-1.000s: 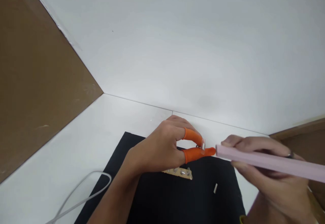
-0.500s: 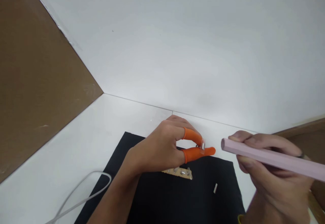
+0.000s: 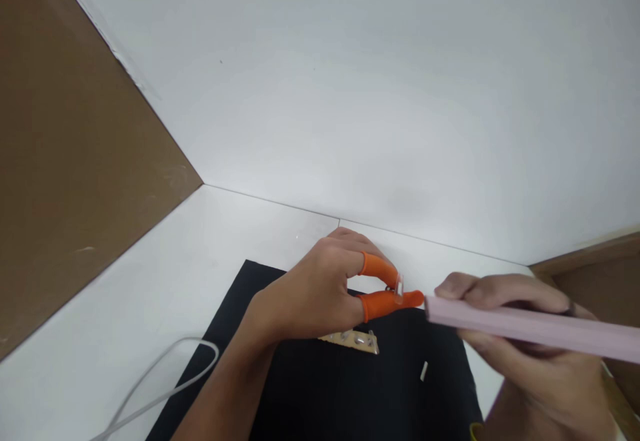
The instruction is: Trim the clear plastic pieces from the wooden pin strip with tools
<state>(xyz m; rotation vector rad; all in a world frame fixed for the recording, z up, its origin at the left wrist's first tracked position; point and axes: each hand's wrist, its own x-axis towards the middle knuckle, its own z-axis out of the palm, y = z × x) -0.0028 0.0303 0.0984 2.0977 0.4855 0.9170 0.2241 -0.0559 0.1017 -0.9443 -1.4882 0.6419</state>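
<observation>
My left hand (image 3: 320, 288) wears orange finger cots (image 3: 383, 304) on thumb and index finger. Those two fingers pinch a small clear plastic piece (image 3: 399, 289) with a whitish strip inside. My right hand (image 3: 530, 354) is closed round a pale pink, pen-like faceted stick (image 3: 530, 328); its far part runs out of view on the right. The stick's dark-tipped near end is close beside the left thumb tip; whether they touch I cannot tell. Below the left hand lies a tan strip (image 3: 357, 340) with several clear small pieces on it, partly hidden by that hand.
A black mat (image 3: 350, 394) lies on the white tabletop (image 3: 240, 228). On it rests a small white stick-like piece (image 3: 424, 371). A grey-white cable (image 3: 165, 394) loops at the lower left. A yellow item (image 3: 476, 432) shows at the bottom edge. A white wall stands behind.
My right hand has moved left and slightly down, bringing the pink stick's end close to the left thumb. The stick now lies flatter. My left hand has stayed still.
</observation>
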